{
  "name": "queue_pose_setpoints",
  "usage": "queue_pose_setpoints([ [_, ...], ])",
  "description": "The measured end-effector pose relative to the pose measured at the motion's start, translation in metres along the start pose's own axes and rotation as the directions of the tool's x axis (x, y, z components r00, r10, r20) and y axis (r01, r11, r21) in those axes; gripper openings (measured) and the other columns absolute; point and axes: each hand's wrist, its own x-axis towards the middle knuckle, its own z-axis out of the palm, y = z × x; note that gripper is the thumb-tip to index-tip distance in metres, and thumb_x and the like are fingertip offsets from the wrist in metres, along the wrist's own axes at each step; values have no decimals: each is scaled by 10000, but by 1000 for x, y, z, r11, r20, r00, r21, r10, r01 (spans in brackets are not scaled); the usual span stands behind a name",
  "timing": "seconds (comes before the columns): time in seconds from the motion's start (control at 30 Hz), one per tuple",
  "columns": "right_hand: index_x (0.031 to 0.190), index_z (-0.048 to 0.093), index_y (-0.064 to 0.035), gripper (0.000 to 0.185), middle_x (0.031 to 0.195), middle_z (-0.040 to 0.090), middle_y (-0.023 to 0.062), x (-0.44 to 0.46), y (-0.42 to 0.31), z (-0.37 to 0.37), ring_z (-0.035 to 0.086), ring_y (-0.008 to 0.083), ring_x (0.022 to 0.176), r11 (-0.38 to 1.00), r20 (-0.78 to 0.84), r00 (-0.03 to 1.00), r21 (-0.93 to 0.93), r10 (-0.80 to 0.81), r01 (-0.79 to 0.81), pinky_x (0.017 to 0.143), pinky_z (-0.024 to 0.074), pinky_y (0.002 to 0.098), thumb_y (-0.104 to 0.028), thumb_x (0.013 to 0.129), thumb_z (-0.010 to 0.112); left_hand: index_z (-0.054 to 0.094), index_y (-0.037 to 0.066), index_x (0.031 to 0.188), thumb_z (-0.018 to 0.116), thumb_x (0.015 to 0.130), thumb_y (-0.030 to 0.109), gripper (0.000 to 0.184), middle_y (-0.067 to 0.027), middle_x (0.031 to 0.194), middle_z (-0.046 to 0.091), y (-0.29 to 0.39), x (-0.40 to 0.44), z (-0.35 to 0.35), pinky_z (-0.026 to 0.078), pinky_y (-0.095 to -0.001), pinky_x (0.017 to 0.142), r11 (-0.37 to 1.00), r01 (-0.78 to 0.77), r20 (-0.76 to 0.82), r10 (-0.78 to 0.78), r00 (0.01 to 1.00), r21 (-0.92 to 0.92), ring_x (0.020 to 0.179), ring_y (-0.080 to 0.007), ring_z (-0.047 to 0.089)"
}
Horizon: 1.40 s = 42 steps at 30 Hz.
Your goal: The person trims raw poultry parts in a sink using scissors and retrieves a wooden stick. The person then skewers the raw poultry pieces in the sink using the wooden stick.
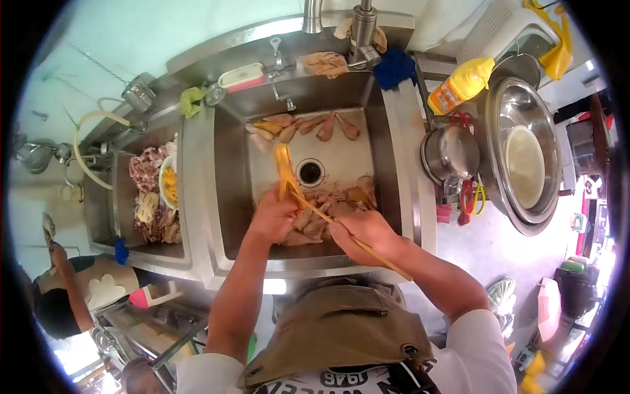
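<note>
My left hand (274,215) is closed around a yellow-orange, elongated piece that looks like a poultry leg (283,165), held upright over the sink. My right hand (359,238) grips a long thin wooden stick (384,259), which slants from the lower right up to the yellow piece. Whether its tip pierces the piece or only touches it, I cannot tell. Beneath both hands lies a heap of raw poultry legs (308,230) in the sink. More poultry legs (325,128) lie along the far side of the basin, beyond the drain (310,172).
The steel sink's right rim (410,164) separates the basin from a pot (453,152), a yellow bottle (459,85) and large metal bowls (502,171). A left basin holds raw meat (149,167) and a bowl (165,184). A faucet (364,33) stands behind. Another person's arm (71,282) shows lower left.
</note>
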Motion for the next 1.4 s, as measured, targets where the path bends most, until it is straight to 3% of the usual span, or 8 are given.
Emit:
queue_pose_setpoints([
  [0.2,685,485,-42,199,577,492,136,-16,-20,-15,510,349,498,987,39,994,-123,-102,106,477,413,443,-42,862,575,468,22,1284,473,743,-98,554,-106,930,559,-6,-22,28,442,-304,639,861,-145,-45,190,981,487,750,-199,547],
  [0.67,710,525,-48,175,602,575,125,7,-6,-8,593,333,551,898,374,919,-352,-124,264,509,479,449,-168,826,579,529,80,1164,420,886,153,308,-63,932,574,-23,-9,30,469,-301,581,997,-41,-235,56,970,68,779,-167,561],
  [0.83,704,537,-39,179,604,565,140,5,34,25,589,335,554,857,360,931,-496,57,139,519,493,423,-175,780,625,583,40,1018,459,887,140,207,-99,931,578,-4,-27,69,466,-331,689,496,80,-157,116,981,865,857,-203,567],
  [0.9,707,539,-32,182,605,563,148,9,58,28,584,340,552,851,335,937,-516,95,98,521,493,413,-169,787,628,587,5,891,476,883,158,189,-95,828,570,-78,8,31,471,-306,696,87,-548,369,650,664,832,783,-181,575],
  [1.0,724,540,-25,185,609,560,160,12,81,28,570,350,545,912,164,986,-400,-24,89,519,486,395,-157,836,607,590,-14,929,526,852,165,205,-125,811,581,-44,-6,64,465,-333,793,751,-130,-51,213,976,647,809,-233,587],
  [1.07,737,541,-24,193,613,557,164,6,87,33,555,353,537,975,-64,997,-219,-41,26,512,477,374,-152,872,592,604,3,953,532,832,114,179,-134,816,601,-69,21,13,487,-367,756,437,-456,302,378,875,775,775,-286,591],
  [1.27,807,589,-3,278,608,595,69,19,124,27,531,118,498,816,-106,822,244,559,-524,455,382,254,-213,937,459,632,41,1098,522,837,118,293,-152,950,639,-95,76,-93,509,-436,738,-342,-418,507,234,830,842,868,-337,620],
  [1.4,831,599,3,342,610,595,83,11,129,15,486,104,465,655,-64,675,325,735,-682,436,360,232,-290,949,466,604,47,1169,545,850,177,350,-188,1065,602,-111,91,-109,489,-424,844,226,93,-128,149,980,970,1014,-332,571],
])
